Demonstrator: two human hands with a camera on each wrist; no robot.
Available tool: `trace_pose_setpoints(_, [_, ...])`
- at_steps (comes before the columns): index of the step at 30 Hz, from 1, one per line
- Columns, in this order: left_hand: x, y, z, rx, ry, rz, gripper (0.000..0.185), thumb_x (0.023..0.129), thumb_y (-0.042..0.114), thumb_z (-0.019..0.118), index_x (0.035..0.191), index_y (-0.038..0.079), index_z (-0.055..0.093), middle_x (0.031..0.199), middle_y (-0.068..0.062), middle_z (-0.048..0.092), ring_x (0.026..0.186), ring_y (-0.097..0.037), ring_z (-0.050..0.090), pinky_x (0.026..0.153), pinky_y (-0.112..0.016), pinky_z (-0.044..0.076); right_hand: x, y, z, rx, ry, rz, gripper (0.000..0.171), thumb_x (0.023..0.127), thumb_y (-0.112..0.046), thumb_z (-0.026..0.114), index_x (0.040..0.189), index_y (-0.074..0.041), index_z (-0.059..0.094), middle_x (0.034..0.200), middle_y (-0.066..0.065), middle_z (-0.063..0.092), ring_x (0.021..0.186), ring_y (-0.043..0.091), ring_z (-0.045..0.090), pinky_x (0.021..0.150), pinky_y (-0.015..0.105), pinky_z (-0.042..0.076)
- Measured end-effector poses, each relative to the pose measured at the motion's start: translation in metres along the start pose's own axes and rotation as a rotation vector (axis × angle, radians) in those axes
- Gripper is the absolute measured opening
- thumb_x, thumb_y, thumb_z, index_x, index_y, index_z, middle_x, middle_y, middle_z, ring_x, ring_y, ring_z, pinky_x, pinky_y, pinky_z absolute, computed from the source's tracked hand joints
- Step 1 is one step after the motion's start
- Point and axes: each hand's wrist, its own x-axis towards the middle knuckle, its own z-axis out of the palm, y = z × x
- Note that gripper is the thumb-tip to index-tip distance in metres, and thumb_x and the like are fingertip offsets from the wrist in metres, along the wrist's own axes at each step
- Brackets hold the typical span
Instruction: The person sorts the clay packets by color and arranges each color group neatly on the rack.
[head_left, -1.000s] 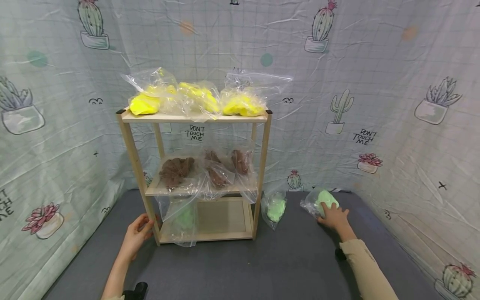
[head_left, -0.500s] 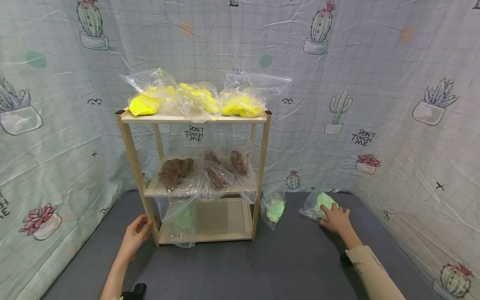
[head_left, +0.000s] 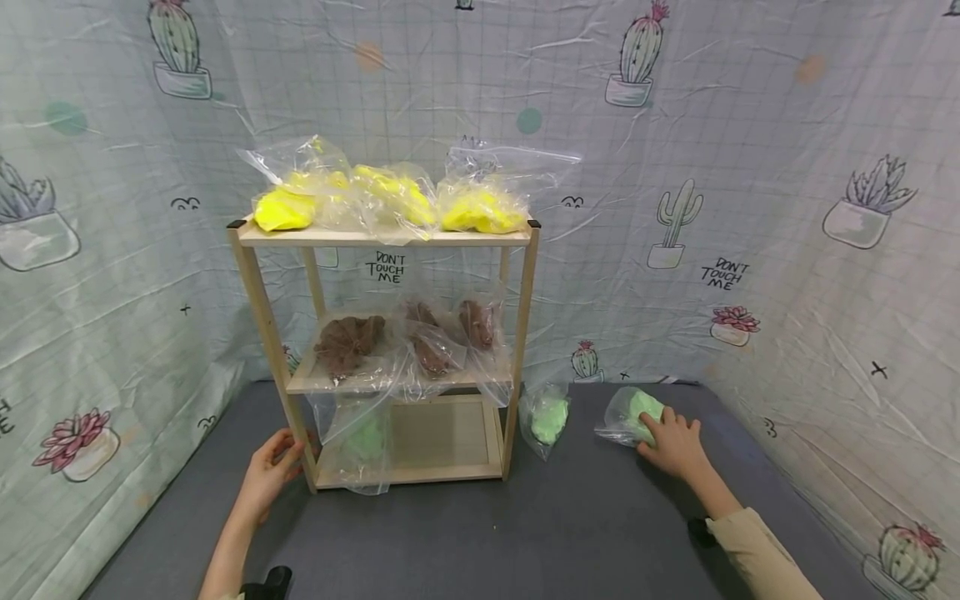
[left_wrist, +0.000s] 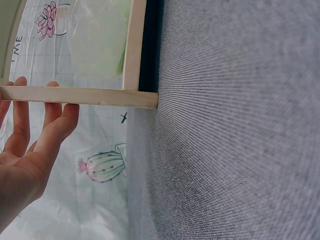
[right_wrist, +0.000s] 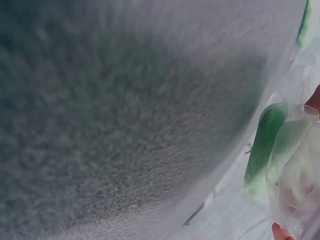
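Little has changed at your left hand (head_left: 267, 477): its fingers (left_wrist: 56, 126) stay straight and relaxed against the front left post of the wooden shelf (head_left: 268, 329). Over on the right, your right hand (head_left: 672, 442) has drawn the bag of green dough (head_left: 632, 414) slightly nearer, fingers curled over it on the grey floor (head_left: 525, 533). It's clear, crinkled plastic around a pale green lump.

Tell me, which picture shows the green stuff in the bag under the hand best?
The head view. There the whole green bag lies on the grey floor, with the right hand on it. The right wrist view shows only a blurred edge of it, very close. The left wrist view does not show it.
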Motion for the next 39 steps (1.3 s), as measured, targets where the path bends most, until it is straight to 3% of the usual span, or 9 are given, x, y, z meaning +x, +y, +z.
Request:
trace_pose_setpoints(19, [0.0,0.001,0.0,0.018,0.007,-0.033,0.022,0.093,0.027,0.046,0.108,0.014,0.055,0.089,0.018,0.057,0.086,0.002,0.06,0.071,-0.025,0.05,-0.033,-0.031,-0.033,0.083,0.297,-0.166,0.032,0.067,-0.021,0.069,0.097,-0.017,0.059,0.074,0.003,0.035,0.059,0.009,0.02,0.059,0.031,0.013])
trace_pose_setpoints(29, [0.001,0.003,0.0,0.041,-0.002,-0.032,0.028,0.093,0.029,0.045,0.111,0.009,0.052,0.09,0.019,0.056,0.085,0.004,0.058,0.073,-0.03,0.051,-0.053,-0.049,-0.046,0.134,0.298,-0.17,0.036,0.064,-0.02,0.071,0.098,-0.019,0.06,0.077,0.0,0.035,0.062,0.008,0.022,0.063,0.031,0.015])
trace_pose_setpoints(34, [0.001,0.002,0.0,0.042,0.004,-0.029,0.029,0.093,0.027,0.045,0.111,0.006,0.052,0.09,0.018,0.057,0.085,0.004,0.059,0.072,-0.028,0.051,-0.062,-0.059,-0.053,0.157,0.317,-0.216,0.038,0.061,-0.019,0.073,0.097,-0.019,0.061,0.077,-0.002,0.034,0.064,0.003,0.021,0.064,0.031,0.018])
trace_pose_setpoints(36, [0.001,0.002,0.0,0.041,0.007,-0.028,0.03,0.093,0.027,0.046,0.111,0.004,0.052,0.09,0.017,0.058,0.085,0.003,0.059,0.072,-0.028,0.051,-0.064,-0.064,-0.055,0.18,0.33,-0.251,0.035,0.063,-0.021,0.072,0.096,-0.02,0.061,0.077,-0.003,0.034,0.065,0.002,0.021,0.064,0.03,0.018])
trace_pose_setpoints(39, [0.001,0.002,0.0,0.044,0.011,-0.026,0.031,0.093,0.027,0.045,0.112,0.004,0.051,0.091,0.017,0.058,0.085,0.003,0.059,0.072,-0.029,0.051,-0.068,-0.071,-0.058,0.227,0.361,-0.314,0.023,0.078,-0.033,0.061,0.097,-0.02,0.061,0.078,-0.004,0.036,0.065,-0.001,0.022,0.064,0.029,0.018])
